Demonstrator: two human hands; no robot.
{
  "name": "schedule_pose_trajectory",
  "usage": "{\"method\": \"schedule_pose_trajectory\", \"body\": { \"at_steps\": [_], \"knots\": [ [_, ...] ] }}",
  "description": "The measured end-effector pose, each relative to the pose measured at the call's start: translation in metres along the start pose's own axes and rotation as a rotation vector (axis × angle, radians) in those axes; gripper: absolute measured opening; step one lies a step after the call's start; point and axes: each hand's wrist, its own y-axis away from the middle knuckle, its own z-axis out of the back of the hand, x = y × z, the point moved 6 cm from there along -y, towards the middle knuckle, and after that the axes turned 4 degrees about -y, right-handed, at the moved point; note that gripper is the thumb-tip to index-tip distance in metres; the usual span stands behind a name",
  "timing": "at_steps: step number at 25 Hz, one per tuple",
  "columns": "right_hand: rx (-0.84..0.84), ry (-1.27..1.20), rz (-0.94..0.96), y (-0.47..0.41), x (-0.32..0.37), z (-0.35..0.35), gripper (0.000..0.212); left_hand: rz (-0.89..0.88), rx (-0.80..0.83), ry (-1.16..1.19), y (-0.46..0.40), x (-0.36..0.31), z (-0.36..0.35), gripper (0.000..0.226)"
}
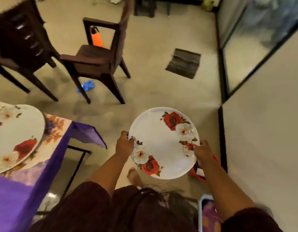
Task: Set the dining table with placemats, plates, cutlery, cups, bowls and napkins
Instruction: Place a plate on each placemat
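Plate (163,144): round, glossy white, rose print, centre frame.
Left hand (124,144): grasps its left rim.
Right hand (202,152): grasps its right rim.
Worktop (27,181): purple cloth, lower left.

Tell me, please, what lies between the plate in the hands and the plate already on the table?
In the head view, only bare floor and the purple tablecloth's hanging corner separate the held plate from the table's plate.

White rose-print plate (163,143) held level over floor, near centre. Left hand (125,145) grips its left rim, right hand (201,152) grips right rim. Second rose plate (15,136) on floral placemat (52,131), purple-clothed table (19,195) at left. Dark wooden chair (98,59) far, small dark mat (183,63) far right.
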Motion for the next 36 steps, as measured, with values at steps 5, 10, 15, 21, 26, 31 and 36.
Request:
{"method": "schedule_pose_trajectory", "body": {
  "at_steps": [5, 10, 15, 21, 26, 31, 36],
  "knots": [
    [0.121, 0.032, 0.151, 0.034, 0.164, -0.11, 0.035, 0.065, -0.164, 0.132, -0.096, 0.002, 0.093, 0.021],
    [0.182, 0.087, 0.318, 0.037, 0.271, -0.203, 0.025, 0.165, -0.413, 0.302, -0.139, 0.012, 0.158, 0.022],
    [0.256, 0.179, 0.463, 0.019, 0.356, -0.321, 0.026, 0.323, -0.659, 0.467, -0.197, 0.03, 0.216, 0.022],
    [0.541, 0.379, 0.614, 0.02, 0.473, -0.497, 0.027, 0.546, -0.999, 0.652, -0.256, 0.046, 0.299, 0.024],
    [0.79, 0.566, 0.819, 0.057, 0.558, -0.62, 0.025, 0.705, -1.277, 0.816, -0.261, 0.053, 0.331, 0.023],
    [0.986, 0.595, 0.858, 0.114, 0.571, -0.727, 0.023, 0.768, -1.519, 0.889, -0.259, 0.079, 0.37, 0.025],
    [1.13, 0.657, 0.863, 0.178, 0.559, -0.83, 0.02, 0.794, -1.68, 1.007, -0.267, 0.129, 0.421, 0.022]
  ]
}}
